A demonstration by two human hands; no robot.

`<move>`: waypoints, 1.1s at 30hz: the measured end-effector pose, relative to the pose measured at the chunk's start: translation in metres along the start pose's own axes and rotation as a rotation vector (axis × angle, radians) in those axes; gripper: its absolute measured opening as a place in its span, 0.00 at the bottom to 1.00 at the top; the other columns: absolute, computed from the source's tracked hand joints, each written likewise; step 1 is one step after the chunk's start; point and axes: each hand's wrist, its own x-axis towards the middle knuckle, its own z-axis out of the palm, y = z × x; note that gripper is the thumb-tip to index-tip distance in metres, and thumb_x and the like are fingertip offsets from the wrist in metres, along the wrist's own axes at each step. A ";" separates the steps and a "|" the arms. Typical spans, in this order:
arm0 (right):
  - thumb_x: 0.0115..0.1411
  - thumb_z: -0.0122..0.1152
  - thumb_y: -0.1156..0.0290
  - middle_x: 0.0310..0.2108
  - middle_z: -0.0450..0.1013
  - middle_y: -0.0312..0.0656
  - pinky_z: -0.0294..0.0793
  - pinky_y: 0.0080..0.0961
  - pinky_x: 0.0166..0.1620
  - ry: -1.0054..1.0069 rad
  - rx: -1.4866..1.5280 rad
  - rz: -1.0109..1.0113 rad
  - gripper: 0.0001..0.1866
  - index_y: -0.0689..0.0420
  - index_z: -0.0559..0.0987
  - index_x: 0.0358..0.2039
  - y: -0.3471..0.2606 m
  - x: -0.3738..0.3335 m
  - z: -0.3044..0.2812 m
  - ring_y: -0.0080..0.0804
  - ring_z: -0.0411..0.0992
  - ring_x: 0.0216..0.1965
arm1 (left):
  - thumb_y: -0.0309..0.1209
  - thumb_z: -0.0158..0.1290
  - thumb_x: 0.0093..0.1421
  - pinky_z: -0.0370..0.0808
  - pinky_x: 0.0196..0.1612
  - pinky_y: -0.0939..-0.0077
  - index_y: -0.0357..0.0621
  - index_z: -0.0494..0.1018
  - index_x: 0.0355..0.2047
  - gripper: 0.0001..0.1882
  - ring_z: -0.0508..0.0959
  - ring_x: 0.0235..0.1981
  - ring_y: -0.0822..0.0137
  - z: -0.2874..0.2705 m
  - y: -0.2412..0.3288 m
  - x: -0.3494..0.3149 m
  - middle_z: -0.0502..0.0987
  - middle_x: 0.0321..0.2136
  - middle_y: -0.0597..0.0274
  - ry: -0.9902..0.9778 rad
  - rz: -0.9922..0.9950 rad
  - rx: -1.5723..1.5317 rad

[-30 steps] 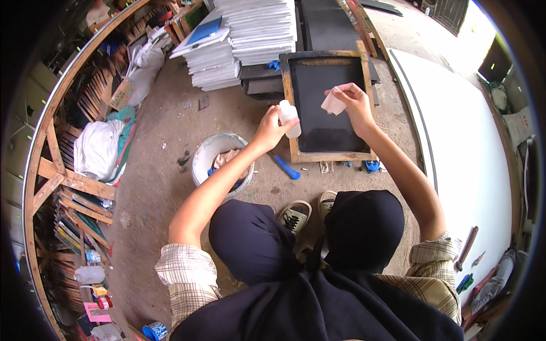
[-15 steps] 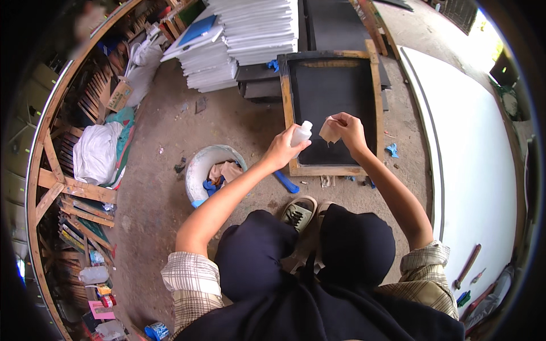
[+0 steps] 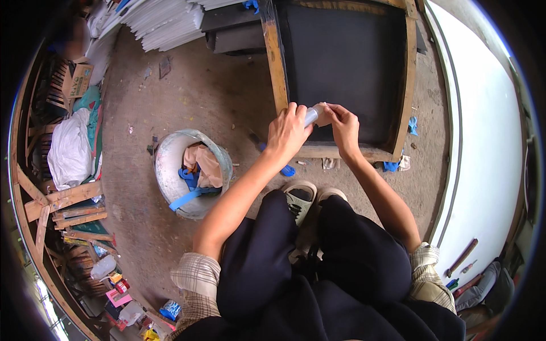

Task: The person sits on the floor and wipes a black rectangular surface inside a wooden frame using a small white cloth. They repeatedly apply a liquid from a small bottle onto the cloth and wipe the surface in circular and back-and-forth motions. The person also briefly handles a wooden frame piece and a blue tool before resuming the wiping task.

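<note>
A small translucent white plastic bottle (image 3: 311,116) is gripped in my left hand (image 3: 286,132), tipped so its mouth points right. Against that mouth, my right hand (image 3: 345,129) pinches a small tan piece of cloth (image 3: 324,118) between thumb and fingers. Both hands are over the near edge of a wooden frame (image 3: 276,74) stretched with dark mesh (image 3: 347,57). The bottle's neck is mostly hidden by the cloth and fingers.
A whitish bucket (image 3: 165,170) with tan and blue rags stands left of the frame. Blue scraps (image 3: 413,125) lie on the concrete floor. A large white board (image 3: 483,148) lies at the right. White sheets (image 3: 165,23) are stacked at far left, above wooden racks (image 3: 62,199).
My hands have come together, bringing the tilted bottle's mouth against the cloth. The view has shifted closer, so the frame looks larger and higher up.
</note>
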 end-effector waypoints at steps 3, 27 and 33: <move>0.61 0.57 0.68 0.31 0.77 0.36 0.68 0.16 0.40 0.022 0.052 0.062 0.14 0.66 0.79 0.40 0.016 -0.001 0.006 0.16 0.68 0.34 | 0.33 0.59 0.51 0.78 0.36 0.63 0.40 0.69 0.37 0.16 0.76 0.39 0.56 0.006 0.003 0.001 0.70 0.34 0.56 -0.021 0.025 0.100; 0.63 0.54 0.71 0.38 0.76 0.37 0.68 0.17 0.45 -0.067 0.177 0.142 0.15 0.69 0.76 0.45 0.039 -0.010 0.018 0.18 0.70 0.38 | 0.30 0.60 0.49 0.78 0.35 0.67 0.38 0.69 0.35 0.15 0.75 0.38 0.57 0.012 0.000 -0.016 0.69 0.34 0.56 0.037 0.041 0.220; 0.62 0.54 0.71 0.35 0.78 0.41 0.70 0.18 0.43 0.000 0.092 0.018 0.14 0.66 0.78 0.43 0.033 -0.013 0.023 0.17 0.71 0.36 | 0.30 0.60 0.49 0.79 0.34 0.66 0.39 0.68 0.35 0.15 0.75 0.38 0.57 0.012 -0.002 -0.015 0.69 0.35 0.57 0.021 -0.006 0.218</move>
